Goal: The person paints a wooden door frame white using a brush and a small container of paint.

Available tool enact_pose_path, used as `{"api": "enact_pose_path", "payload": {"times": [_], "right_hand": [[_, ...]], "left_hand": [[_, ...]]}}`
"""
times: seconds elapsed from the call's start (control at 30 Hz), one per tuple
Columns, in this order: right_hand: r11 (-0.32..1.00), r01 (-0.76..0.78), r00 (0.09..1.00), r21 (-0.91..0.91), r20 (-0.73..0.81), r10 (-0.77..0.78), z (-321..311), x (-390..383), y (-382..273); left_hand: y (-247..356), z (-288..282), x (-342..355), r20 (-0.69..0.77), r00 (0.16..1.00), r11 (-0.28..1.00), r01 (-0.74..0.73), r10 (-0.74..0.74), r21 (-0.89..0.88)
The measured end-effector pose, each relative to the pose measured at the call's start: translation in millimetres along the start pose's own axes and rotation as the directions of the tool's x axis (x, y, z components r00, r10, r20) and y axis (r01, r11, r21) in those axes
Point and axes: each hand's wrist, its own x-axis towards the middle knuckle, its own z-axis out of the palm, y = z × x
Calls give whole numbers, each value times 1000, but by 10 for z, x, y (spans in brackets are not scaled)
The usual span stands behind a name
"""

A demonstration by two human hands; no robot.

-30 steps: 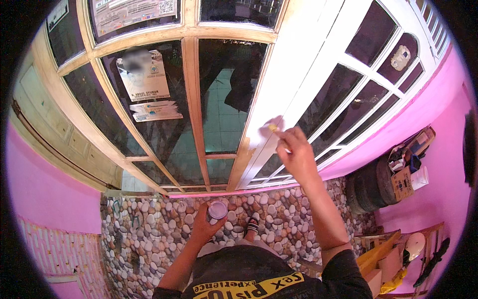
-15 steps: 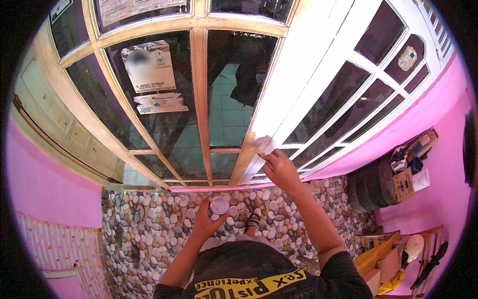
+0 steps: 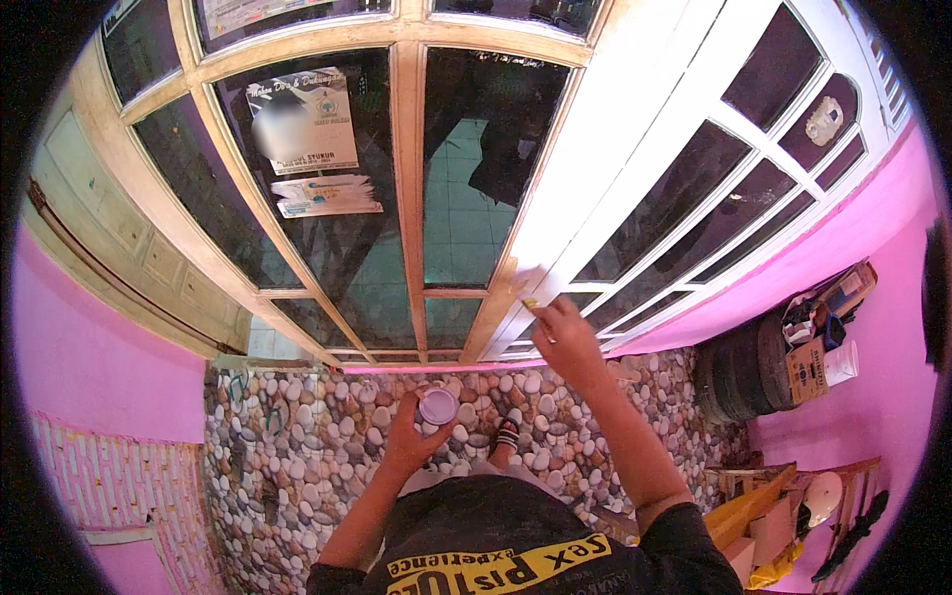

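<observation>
Cup (image 3: 437,405) in hand, the person is standing low and close to the woodwork, the left hand (image 3: 409,438) curling around the cup's side; something pale, probably paint, is showing inside. A little farther out, the right hand (image 3: 567,340) is pinching a small brush (image 3: 531,303) between narrowed fingers, its tip pointing at the lower stretch of a white post (image 3: 585,188). Whether the bristles are touching, I cannot tell.

By my reckoning the work is standing part-way. White is covering most of the post's face, and beyond it the right-hand window frame (image 3: 739,124) is looking fully coated. Just beside the brush, though, a strip of bare tan wood (image 3: 488,322) is running down the post's left edge. Leftward, the glazed wooden frame (image 3: 409,169) is showing natural wood throughout, so if it is getting white too, that larger share is waiting uncoated.
</observation>
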Motion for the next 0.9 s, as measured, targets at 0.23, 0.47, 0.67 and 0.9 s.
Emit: {"api": "enact_pose_path", "payload": {"times": [0.23,0.47,0.67,0.9], "right_hand": [[1000,20,991,-4,-133,-21,356,149,327],[997,-8,987,77,-160,20,-80,1,-56],[999,-28,997,26,77,26,513,-29,301],[995,36,966,91,-260,-11,69,168,-60]], "left_hand": [[-45,-8,49,-17,999,991,-31,33,128],[0,-8,-12,-71,997,991,47,-38,125],[37,30,53,-23,995,977,-86,93,194],[107,-63,29,-32,999,996,31,-28,87]]}}
